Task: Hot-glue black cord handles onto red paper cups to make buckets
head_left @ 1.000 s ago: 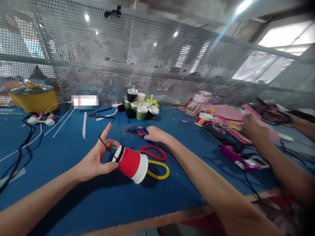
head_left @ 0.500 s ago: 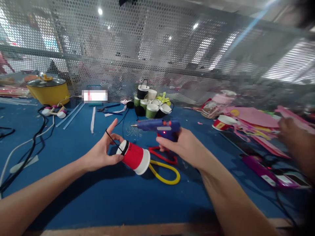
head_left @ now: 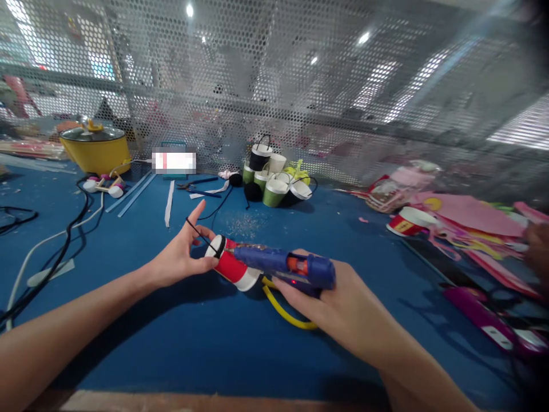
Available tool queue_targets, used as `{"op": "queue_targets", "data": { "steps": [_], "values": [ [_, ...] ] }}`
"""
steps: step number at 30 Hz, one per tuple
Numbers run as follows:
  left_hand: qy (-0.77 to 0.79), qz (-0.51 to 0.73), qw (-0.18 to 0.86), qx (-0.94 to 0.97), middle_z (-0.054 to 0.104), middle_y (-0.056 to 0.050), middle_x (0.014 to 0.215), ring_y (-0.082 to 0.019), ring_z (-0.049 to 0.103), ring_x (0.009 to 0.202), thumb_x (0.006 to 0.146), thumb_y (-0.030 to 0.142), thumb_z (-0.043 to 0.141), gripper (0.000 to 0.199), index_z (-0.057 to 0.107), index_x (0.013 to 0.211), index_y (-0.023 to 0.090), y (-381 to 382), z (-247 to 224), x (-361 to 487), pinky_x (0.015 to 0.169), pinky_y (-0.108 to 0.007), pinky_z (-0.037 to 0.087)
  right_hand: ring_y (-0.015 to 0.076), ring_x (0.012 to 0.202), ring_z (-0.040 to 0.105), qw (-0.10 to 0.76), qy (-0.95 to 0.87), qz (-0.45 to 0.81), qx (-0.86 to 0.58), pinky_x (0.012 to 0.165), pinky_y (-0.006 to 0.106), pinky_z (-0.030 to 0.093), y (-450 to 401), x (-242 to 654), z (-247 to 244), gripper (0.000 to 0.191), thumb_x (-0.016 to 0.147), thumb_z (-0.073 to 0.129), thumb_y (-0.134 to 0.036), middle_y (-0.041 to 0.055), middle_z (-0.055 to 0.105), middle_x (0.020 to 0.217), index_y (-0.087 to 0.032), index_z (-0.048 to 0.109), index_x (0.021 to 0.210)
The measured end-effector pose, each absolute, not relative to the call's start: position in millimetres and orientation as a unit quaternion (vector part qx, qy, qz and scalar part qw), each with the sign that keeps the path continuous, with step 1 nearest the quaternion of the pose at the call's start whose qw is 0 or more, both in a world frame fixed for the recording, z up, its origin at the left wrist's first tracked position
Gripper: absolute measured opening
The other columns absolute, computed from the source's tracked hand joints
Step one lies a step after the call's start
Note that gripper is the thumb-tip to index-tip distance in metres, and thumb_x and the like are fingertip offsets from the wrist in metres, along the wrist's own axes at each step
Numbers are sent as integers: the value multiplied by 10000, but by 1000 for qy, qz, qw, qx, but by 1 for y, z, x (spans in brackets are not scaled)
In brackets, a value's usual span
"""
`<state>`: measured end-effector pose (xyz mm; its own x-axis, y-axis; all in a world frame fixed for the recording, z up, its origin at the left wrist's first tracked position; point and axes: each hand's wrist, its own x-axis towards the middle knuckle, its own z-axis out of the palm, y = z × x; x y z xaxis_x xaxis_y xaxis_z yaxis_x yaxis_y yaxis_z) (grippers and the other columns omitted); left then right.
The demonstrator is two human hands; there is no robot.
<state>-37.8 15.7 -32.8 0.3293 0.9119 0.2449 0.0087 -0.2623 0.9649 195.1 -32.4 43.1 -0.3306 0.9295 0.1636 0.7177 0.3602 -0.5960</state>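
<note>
My left hand grips the narrow end of a red and white paper cup that lies tilted on its side. A black cord runs from a dark band on the cup over to my raised index finger. In my right hand is a blue glue gun, its nozzle at the dark band; whether it touches cannot be made out. A yellow cord loop lies on the table behind the cup, partly hidden by my right hand.
Several small cups stand stacked at the back beside pliers. A yellow pot and cables are on the left. To the right lie another red cup, pink felt pieces, a purple power strip and another person's hand.
My right hand has brought the glue gun down and toward me, so its nozzle is now at the cup's dark band. My left hand keeps its hold. The view has shifted slightly.
</note>
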Motion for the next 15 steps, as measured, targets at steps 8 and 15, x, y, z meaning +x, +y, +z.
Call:
{"op": "queue_targets", "data": {
  "steps": [8, 15],
  "values": [
    [365, 458, 490, 646, 563, -36, 953, -187, 529, 892, 677, 218, 680, 967, 44, 1401, 300, 17, -35, -38, 854, -389, 362, 113, 489, 459, 223, -811, 197, -504, 449, 214, 379, -32, 194, 41, 157, 782, 525, -264, -39, 525, 563, -216, 484, 638],
    [381, 444, 477, 656, 538, -34, 964, -191, 501, 920, 681, 188, 663, 971, 20, 1401, 290, 16, -33, -37, 870, -398, 342, 108, 494, 451, 220, -811, 194, -507, 455, 215, 370, -31, 195, 40, 145, 786, 526, -262, -42, 524, 576, -215, 489, 654]
  ]
}}
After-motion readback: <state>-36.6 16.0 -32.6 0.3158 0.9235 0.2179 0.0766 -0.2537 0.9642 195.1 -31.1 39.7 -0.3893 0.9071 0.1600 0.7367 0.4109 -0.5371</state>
